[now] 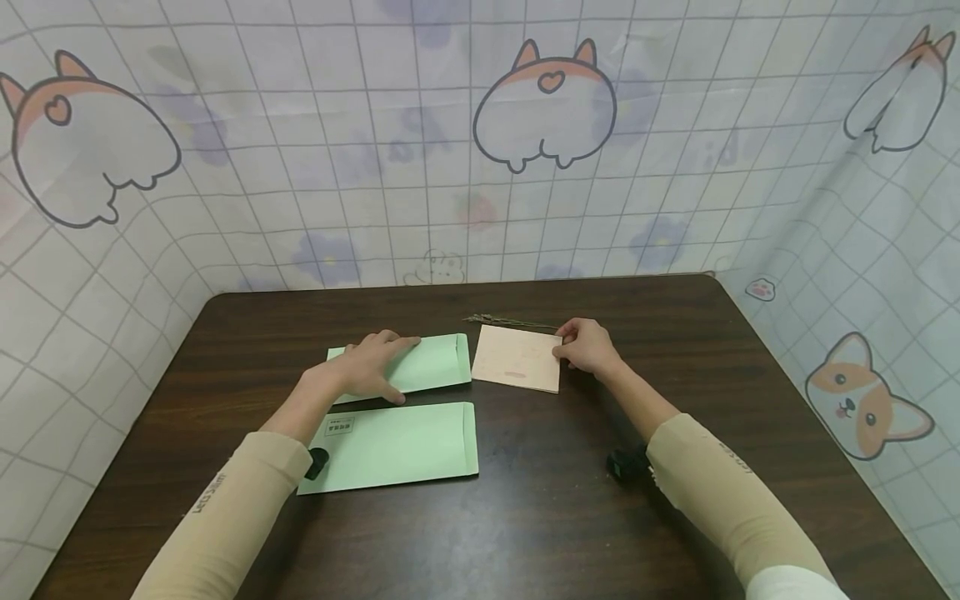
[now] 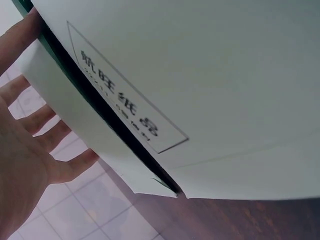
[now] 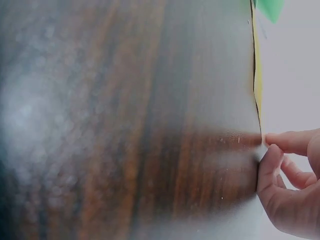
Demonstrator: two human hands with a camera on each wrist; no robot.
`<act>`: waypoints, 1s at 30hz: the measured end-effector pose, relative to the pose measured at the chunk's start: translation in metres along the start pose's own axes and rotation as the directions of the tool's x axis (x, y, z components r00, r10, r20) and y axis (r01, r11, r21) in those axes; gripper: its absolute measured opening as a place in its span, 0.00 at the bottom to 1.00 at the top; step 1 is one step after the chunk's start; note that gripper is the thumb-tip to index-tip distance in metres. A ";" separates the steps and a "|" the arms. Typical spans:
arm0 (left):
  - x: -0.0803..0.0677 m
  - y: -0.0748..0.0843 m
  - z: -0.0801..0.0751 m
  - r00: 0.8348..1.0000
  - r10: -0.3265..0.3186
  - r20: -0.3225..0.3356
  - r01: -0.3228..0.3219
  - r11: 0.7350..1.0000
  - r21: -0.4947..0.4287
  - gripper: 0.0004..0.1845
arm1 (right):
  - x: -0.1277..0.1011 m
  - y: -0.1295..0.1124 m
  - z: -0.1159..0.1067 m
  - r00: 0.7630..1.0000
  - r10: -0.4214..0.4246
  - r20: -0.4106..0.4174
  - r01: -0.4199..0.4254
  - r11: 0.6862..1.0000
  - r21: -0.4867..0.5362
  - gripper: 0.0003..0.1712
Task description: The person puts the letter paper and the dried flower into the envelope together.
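My left hand (image 1: 371, 364) lies with spread fingers over the rear light-green envelope (image 1: 435, 362), thumb reaching past its near edge. In the left wrist view the fingers (image 2: 77, 162) show against this envelope's edge. Closer to me lies a second light-green envelope (image 1: 397, 450), with a boxed printed label (image 2: 120, 95) at its left end. My right hand (image 1: 588, 346) pinches the right edge of a flat cream-coloured card (image 1: 517, 357), its thumb on the near side. From the right wrist, the card appears as a thin yellowish edge (image 3: 258, 82) beside the fingertips.
A thin dried grass sprig (image 1: 510, 321) lies just behind the card. Everything rests on a dark brown wooden table (image 1: 540, 500). A white checked curtain with cartoon dogs (image 1: 420, 167) stands behind and at both sides. Small black devices (image 1: 626, 465) are worn at both wrists.
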State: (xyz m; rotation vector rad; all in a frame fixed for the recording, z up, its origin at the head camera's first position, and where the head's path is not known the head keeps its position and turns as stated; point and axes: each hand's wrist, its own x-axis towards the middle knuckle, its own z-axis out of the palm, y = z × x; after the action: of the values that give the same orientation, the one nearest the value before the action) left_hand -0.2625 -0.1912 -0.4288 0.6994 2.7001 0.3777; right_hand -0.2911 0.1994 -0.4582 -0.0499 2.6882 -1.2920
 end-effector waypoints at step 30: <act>0.001 0.002 0.000 1.000 -0.013 0.009 0.013 1.000 0.004 0.54 | -0.002 0.003 -0.004 1.000 0.026 0.001 -0.025 0.959 0.282 0.15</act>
State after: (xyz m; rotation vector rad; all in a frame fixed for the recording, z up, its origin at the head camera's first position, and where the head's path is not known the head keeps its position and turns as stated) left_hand -0.2623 -0.1891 -0.4287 0.6825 2.6968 0.3648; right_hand -0.2899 0.2046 -0.4573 0.0211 2.4688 -1.6528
